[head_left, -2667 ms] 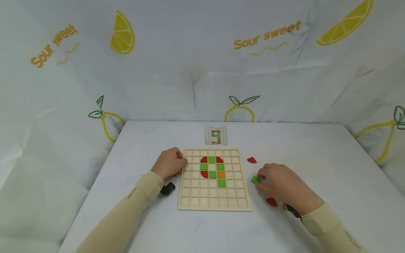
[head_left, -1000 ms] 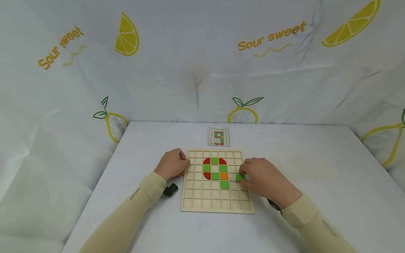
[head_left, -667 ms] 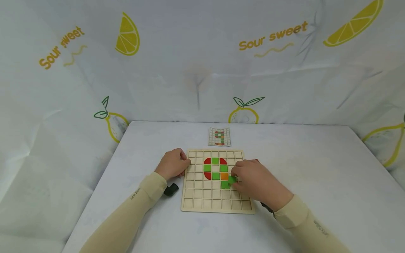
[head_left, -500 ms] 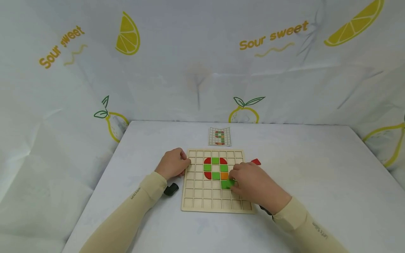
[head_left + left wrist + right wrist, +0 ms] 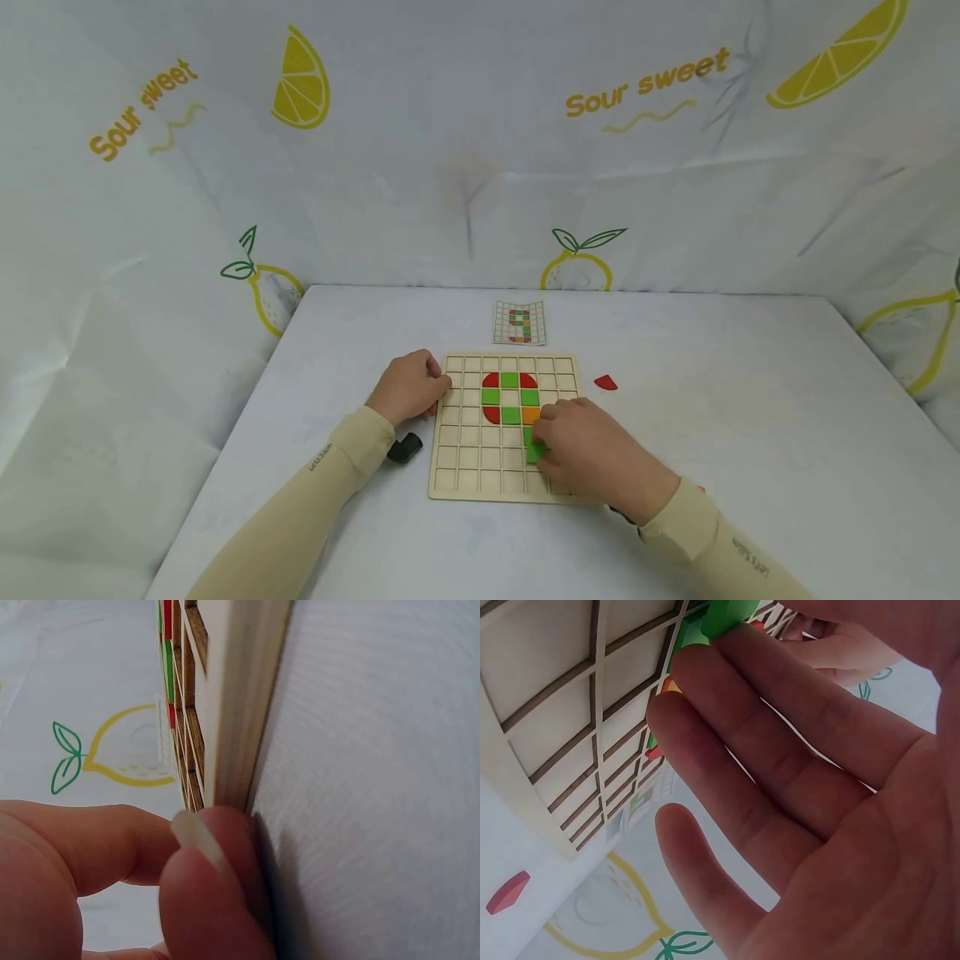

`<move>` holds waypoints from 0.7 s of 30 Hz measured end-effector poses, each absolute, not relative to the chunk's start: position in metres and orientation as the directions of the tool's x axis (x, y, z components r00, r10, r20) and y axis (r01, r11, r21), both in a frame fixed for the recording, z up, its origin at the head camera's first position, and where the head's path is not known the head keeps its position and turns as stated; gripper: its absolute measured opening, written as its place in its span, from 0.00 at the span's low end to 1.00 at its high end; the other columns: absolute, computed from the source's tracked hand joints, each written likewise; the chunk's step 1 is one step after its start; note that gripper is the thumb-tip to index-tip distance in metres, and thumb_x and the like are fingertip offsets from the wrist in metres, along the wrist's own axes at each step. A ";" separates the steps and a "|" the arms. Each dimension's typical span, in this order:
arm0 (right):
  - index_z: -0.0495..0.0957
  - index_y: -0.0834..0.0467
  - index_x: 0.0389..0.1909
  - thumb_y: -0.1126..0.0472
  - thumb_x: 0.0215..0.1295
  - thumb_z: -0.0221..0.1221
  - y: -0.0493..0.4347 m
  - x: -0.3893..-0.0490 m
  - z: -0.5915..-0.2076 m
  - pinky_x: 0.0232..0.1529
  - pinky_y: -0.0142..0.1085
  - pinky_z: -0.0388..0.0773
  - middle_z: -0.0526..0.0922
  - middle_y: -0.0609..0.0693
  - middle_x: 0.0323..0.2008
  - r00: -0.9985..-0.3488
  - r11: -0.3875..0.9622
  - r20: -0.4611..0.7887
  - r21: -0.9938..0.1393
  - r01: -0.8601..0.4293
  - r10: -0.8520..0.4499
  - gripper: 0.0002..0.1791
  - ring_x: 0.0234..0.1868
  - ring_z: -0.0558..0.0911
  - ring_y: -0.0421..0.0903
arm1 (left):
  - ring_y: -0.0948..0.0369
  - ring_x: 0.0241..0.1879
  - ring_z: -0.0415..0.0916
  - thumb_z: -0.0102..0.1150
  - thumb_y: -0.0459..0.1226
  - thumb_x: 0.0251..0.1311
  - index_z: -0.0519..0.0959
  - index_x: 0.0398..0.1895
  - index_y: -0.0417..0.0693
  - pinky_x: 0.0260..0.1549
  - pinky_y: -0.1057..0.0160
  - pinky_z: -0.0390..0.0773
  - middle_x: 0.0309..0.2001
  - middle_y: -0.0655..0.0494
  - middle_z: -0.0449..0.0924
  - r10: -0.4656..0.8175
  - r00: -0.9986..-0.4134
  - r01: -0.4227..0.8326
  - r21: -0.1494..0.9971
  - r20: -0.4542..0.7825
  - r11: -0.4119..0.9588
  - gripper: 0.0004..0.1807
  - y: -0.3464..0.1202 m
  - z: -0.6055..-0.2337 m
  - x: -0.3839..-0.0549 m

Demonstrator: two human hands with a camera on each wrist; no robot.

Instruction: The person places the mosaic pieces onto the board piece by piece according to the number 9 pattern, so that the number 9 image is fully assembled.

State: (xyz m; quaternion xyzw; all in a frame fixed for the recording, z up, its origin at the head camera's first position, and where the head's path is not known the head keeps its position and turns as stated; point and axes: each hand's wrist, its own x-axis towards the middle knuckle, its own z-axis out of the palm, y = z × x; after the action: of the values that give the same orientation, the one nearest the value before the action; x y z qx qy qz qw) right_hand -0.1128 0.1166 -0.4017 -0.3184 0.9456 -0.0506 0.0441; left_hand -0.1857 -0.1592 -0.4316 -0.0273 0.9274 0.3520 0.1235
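A pale wooden grid board (image 5: 468, 459) lies on the table, with red, green and orange tiles set in its cells. Curled at the board's left edge, my left hand (image 5: 408, 388) grips the rim; the left wrist view shows its fingertips against the board's side (image 5: 238, 735). My right hand (image 5: 596, 457) is over the right half of the board, thumb and finger pinching a green square tile (image 5: 729, 613). That tile sits just below another green tile, which the fingers partly cover. In the right wrist view the other fingers (image 5: 780, 765) extend alongside.
A small card (image 5: 520, 323) printed with a coloured pattern lies behind the board. Right of the board is a red quarter-round tile (image 5: 606, 382). An orange-red piece (image 5: 701, 489) peeks out by the right sleeve. A patterned white cloth (image 5: 420, 150) hangs behind the table.
My right hand has picked up the green tile from right of the board, carried it left over the grid and down below the other green tile. My left hand has stayed at the edge.
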 end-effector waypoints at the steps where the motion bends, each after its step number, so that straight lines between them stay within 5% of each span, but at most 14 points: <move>1: 0.87 0.51 0.33 0.59 0.61 0.73 0.116 -0.112 -0.402 0.60 0.48 0.81 0.80 0.39 0.30 -0.792 0.791 -0.053 -0.120 -0.600 -0.609 0.04 0.36 0.77 0.42 | 0.59 0.20 0.80 0.60 0.41 0.71 0.78 0.41 0.46 0.24 0.65 0.77 0.21 0.52 0.83 0.037 -0.968 -0.136 0.647 -0.247 0.750 0.08 -0.159 -0.431 -0.186; 21: 0.82 0.51 0.28 0.62 0.58 0.71 0.116 -0.107 -0.407 0.58 0.48 0.81 0.75 0.40 0.27 -0.773 0.770 0.009 -0.084 -0.633 -0.634 0.06 0.38 0.80 0.45 | 0.59 0.19 0.81 0.59 0.41 0.70 0.78 0.41 0.46 0.24 0.65 0.78 0.21 0.53 0.83 0.040 -0.971 -0.124 0.646 -0.234 0.754 0.08 -0.159 -0.433 -0.186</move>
State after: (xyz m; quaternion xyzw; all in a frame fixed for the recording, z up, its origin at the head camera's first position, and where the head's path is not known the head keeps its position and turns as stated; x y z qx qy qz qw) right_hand -0.1074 0.1159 -0.4068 -0.3368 0.9406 -0.0409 0.0099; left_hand -0.1861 -0.1594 -0.4329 -0.0226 0.9290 0.3503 0.1174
